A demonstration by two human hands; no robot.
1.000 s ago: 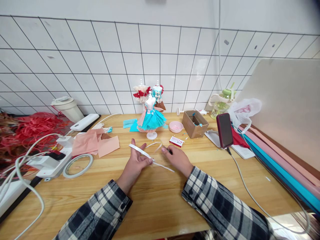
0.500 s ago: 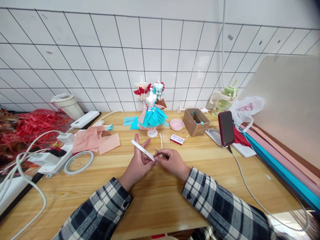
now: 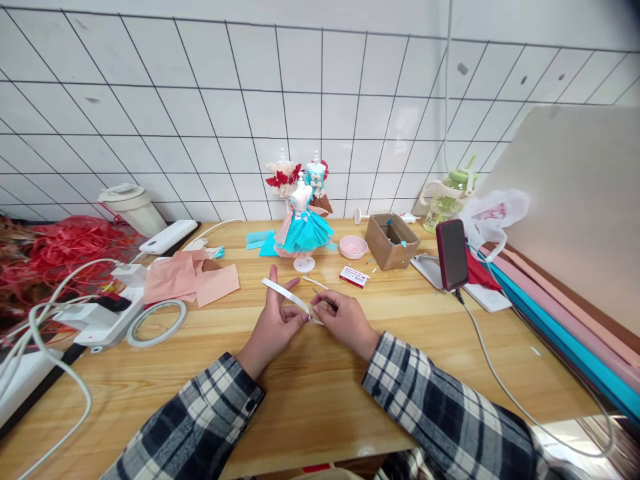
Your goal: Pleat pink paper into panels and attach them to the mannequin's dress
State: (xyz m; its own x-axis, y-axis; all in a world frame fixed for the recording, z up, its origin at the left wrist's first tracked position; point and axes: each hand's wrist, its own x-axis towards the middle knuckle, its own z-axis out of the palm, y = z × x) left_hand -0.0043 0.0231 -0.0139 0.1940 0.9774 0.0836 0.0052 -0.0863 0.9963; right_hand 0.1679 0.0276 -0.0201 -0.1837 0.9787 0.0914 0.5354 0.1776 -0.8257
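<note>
We reach forward with both arms sleeved to the wrist, our left forearm and right forearm slanting inward from the lower edge of view. Our left hand extends its index finger away from us, while its thumb presses inward in a pinch. Our right hand curls into a close grip, its fingertips just beside the left thumb; whether they touch, we cannot tell.
</note>
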